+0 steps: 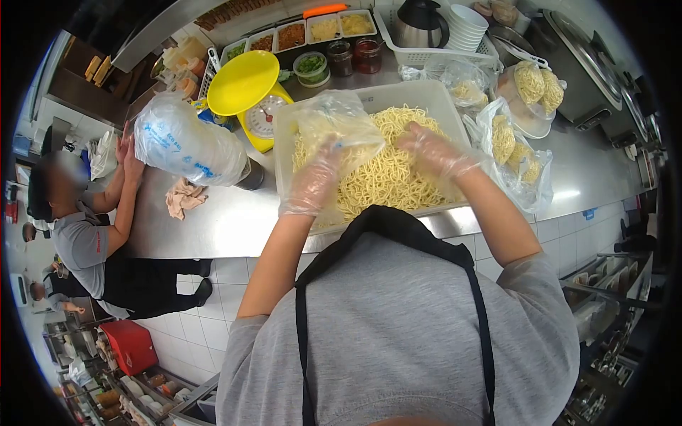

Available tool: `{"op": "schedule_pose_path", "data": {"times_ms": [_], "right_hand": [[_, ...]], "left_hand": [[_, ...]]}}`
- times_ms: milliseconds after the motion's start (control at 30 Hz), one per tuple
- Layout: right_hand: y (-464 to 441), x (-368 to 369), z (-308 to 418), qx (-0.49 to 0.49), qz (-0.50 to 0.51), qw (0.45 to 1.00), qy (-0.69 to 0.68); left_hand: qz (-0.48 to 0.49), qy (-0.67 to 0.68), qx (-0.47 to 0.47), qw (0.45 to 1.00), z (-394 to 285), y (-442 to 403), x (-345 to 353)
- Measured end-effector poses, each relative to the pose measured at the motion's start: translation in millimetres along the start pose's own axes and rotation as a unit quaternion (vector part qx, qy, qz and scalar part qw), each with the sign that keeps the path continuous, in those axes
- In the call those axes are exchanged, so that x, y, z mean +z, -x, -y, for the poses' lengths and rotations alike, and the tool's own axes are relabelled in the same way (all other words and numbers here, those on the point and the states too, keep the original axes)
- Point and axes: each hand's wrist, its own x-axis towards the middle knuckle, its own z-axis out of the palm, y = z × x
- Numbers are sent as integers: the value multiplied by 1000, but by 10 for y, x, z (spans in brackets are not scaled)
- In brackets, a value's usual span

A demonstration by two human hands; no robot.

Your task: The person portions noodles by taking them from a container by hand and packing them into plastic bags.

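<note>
A large white tub (283, 131) on the steel counter holds a heap of yellow noodles (387, 177). My left hand (317, 177), in a clear plastic glove, grips a clear plastic bag (341, 128) over the tub's left side. Some of the bag's inside is hidden by its folds. On the tub's right side my right hand (437, 150), gloved too, has its fingers curled into the noodles. How much it grasps is hard to see.
Left of the tub stands a yellow kitchen scale (245, 84). Bagged noodles (513, 148) lie to the right. Topping containers (291, 37) line the back. A co-worker (85, 227) at the left touches a plastic-wrapped stack (192, 145). A crumpled cloth (185, 197) lies nearby.
</note>
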Motion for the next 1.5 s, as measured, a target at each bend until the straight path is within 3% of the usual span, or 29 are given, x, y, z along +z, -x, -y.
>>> {"op": "schedule_pose_path", "data": {"times_ms": [33,67,133,167,233,300,333,367,433,467,500,533,567,667,733,767,833,900,933,1033,1133,1200,1233,1300,1367,1433,1500], "right_hand": [[-4,-84,-28,0,1,1000,1],[14,-227,-13,12,-9,988,-151],[36,-585,54,-79,-98,976,-180],[96,-759,113,-177,-173,967,-59],[236,-1154,379,-210,-245,945,-54],[338,-1447,544,-216,-253,926,-178],[297,-1548,617,-217,-255,926,-178],[207,-1648,688,-290,-430,855,-22],[235,-1827,789,-345,-577,727,137],[322,-1897,857,-413,-439,772,-204],[410,-1922,930,-429,-335,757,-361],[498,-1947,1003,-421,-238,707,-516],[592,-1921,1120,-400,-276,704,-518],[774,-1824,1339,-176,-282,825,-457],[454,-1483,846,-168,-245,938,-178],[281,-1289,613,-248,-249,936,-9],[186,-930,355,-197,-87,977,-10],[113,-551,186,-138,1,990,-7],[89,-334,132,-138,0,990,-8],[32,74,-5,13,-67,997,24],[-48,101,-212,16,-41,995,86],[-41,29,-424,-88,-86,992,-32],[-47,-58,-417,-93,-89,991,-28],[69,-329,-311,-67,-123,940,-311],[333,-786,121,-125,-130,925,-335],[418,-945,412,-180,-140,904,-361],[381,-930,586,-268,-120,854,-430]], "left_hand": [[90,-14,-19,996,-56,9,3],[92,-14,-20,995,-82,20,-1],[93,-88,16,992,-106,-14,-27],[93,-87,15,992,-128,-8,-35],[106,-81,-3,991,-151,-22,-60],[93,-71,1,993,-113,-15,-11],[79,-61,3,995,-93,-18,-1],[79,-62,4,995,-91,-16,-12],[83,-44,-12,996,-101,-5,-29],[82,-44,-12,996,-92,-3,-24],[72,-33,-5,997,-75,-4,-9],[62,-22,1,998,-65,-5,-2],[61,-22,2,998,-59,-12,-8],[54,65,11,996,-32,-23,-60],[-126,106,-21,986,-57,34,-153],[-127,105,-22,986,-44,33,-199],[-211,63,13,975,-25,14,-291],[-206,60,-7,977,-129,-10,-416],[-200,57,-26,978,-160,-23,-449],[-192,25,-13,981,-77,-104,-420],[-187,7,9,982,-108,-176,-490],[-161,-8,12,987,-86,-196,-449],[-137,-23,12,990,-72,-234,-452],[-124,-25,16,992,-127,-231,-469],[-102,-25,20,994,-197,-228,-428],[-77,76,25,994,-260,-242,-354],[-56,82,44,994,-276,-246,-197]]}}
